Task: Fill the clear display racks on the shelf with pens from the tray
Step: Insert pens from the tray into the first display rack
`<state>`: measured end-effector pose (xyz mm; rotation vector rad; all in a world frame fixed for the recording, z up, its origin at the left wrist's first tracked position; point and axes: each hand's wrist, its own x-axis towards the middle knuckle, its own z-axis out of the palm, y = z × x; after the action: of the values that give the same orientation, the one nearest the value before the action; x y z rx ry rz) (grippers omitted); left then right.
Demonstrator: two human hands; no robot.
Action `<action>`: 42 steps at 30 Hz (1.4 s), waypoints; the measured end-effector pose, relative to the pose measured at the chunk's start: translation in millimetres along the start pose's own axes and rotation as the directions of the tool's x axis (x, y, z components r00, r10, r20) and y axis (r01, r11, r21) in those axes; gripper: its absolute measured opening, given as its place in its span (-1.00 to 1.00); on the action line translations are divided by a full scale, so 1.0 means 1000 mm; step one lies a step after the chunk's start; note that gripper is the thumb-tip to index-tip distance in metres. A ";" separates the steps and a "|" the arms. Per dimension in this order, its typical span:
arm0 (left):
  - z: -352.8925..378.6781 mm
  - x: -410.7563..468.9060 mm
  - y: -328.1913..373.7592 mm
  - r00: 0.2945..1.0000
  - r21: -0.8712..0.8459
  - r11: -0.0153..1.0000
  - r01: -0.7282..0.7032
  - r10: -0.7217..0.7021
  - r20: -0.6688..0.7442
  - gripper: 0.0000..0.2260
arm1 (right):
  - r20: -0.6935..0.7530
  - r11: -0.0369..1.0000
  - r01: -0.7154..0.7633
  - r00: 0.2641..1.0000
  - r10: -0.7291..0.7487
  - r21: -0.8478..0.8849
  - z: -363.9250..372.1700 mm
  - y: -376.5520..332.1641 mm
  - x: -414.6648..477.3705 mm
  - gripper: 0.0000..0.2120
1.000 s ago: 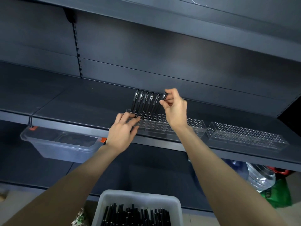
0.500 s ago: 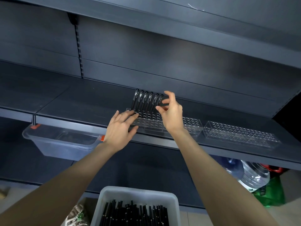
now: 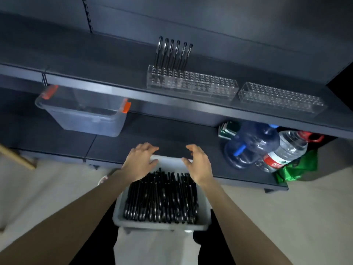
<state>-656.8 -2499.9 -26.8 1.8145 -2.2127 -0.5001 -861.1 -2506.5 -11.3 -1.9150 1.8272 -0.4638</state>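
Both grips had dropped from the rack to the tray since half a second earlier. The left grip [image 3: 140, 162] no longer lay on the rack's left end, and the right grip [image 3: 198, 165] had left the row of pens. Now both hovered over the far end of the tray [image 3: 162, 225], palms facing each other, fingers spread and loosely curved, holding nothing. Whether the left thumb touched the tray's far rim could not be told through the blur.

The tray was heaped with loose pens [image 3: 160, 197], black, lying mostly lengthwise, and sat low, before the front edge of the bottom shelf [image 3: 172, 134].

On the shelf [image 3: 133, 92] above, the rack [image 3: 191, 83] stood along the front edge, with six standing pens [image 3: 173, 54] in its back row at the left end. A second rack [image 3: 280, 100] sat just beside it to the right.

A clear bin [image 3: 82, 115] with orange clips rested under the shelf's left part. Two water bottles [image 3: 252, 144] and a green bag [image 3: 298, 167] lay at the bottom shelf's right end.
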 end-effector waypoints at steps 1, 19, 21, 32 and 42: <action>0.014 -0.008 -0.002 0.998 0.016 1.000 0.015 -0.016 0.065 -0.57 | 0.052 1.000 -0.019 0.998 0.020 -0.009 0.012 0.010 -0.011 -0.61; 0.148 -0.061 -0.032 0.844 0.097 0.972 0.212 -0.232 0.483 -0.45 | 0.344 0.930 -0.349 0.865 0.366 -0.112 0.149 0.091 -0.057 -0.55; 0.151 -0.062 -0.032 0.843 0.104 0.971 0.215 -0.239 0.481 -0.46 | 0.344 0.915 -0.391 0.850 0.399 -0.095 0.155 0.092 -0.057 -0.64; 0.123 -0.054 -0.019 0.928 -0.171 0.949 0.266 -0.204 0.311 -0.54 | 0.253 0.926 -0.378 0.897 0.363 0.011 0.119 0.081 -0.048 -0.72; 0.029 -0.016 0.015 0.991 0.022 0.992 -0.126 0.125 0.049 -0.47 | 0.391 0.780 -0.375 0.902 0.182 0.501 -0.010 0.011 -0.031 -0.90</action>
<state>-678.7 -2478.6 -46.2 1.6782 -2.3562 -0.4968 -878.3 -2476.9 -6.6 -1.2006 1.5008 -0.4869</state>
